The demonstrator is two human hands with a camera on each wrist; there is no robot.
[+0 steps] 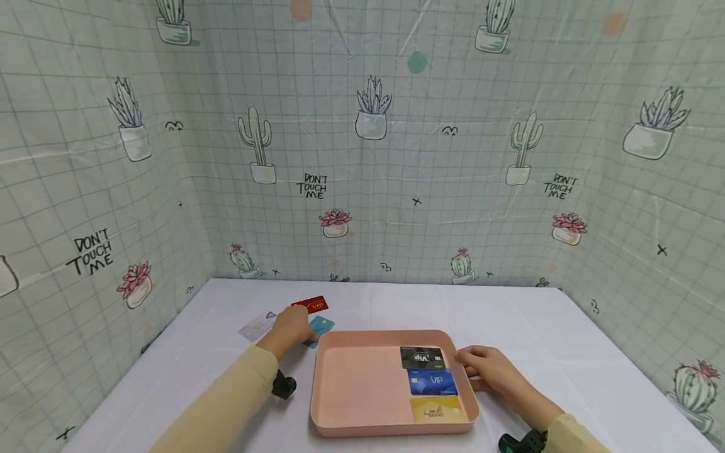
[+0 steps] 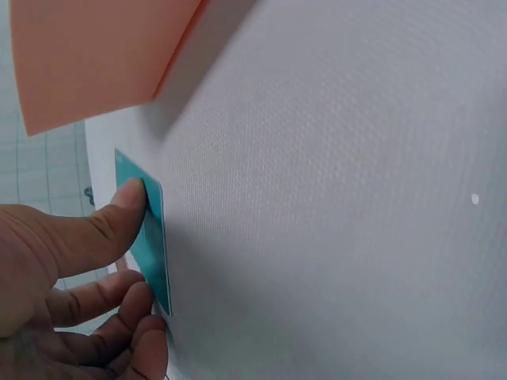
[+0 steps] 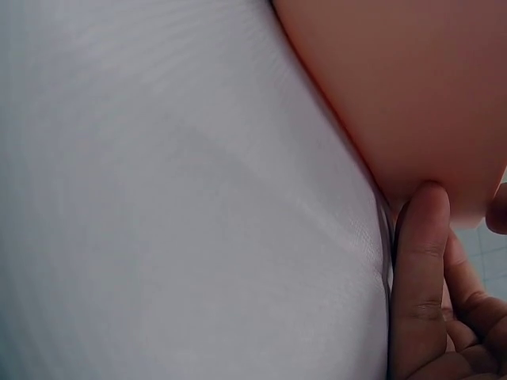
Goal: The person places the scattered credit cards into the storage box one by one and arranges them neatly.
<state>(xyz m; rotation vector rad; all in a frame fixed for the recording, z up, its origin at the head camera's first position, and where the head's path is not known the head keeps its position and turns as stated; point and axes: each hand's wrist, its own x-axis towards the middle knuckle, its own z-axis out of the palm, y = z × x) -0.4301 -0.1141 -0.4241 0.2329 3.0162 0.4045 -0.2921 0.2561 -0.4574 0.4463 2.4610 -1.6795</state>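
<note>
My left hand (image 1: 291, 328) is at a teal card (image 1: 321, 324) lying on the table left of a pink tray (image 1: 362, 431). In the left wrist view the thumb lies on the teal card's face, and curled fingers touch its lower end. My right hand (image 1: 494, 372) holds the tray's right side, thumb against the outer wall and fingers by the rim. Inside the tray, along its right side, lie a black VIP card (image 1: 421, 357), a blue VIP card (image 1: 432, 382) and a yellow card (image 1: 425, 410).
Beyond my left hand a red VIP card (image 1: 315, 304) lies on the white table (image 1: 566, 352). A pale card (image 1: 256, 326) lies to the hand's left, partly covered by it. A cactus-print cloth (image 1: 419, 239) encloses the back and sides.
</note>
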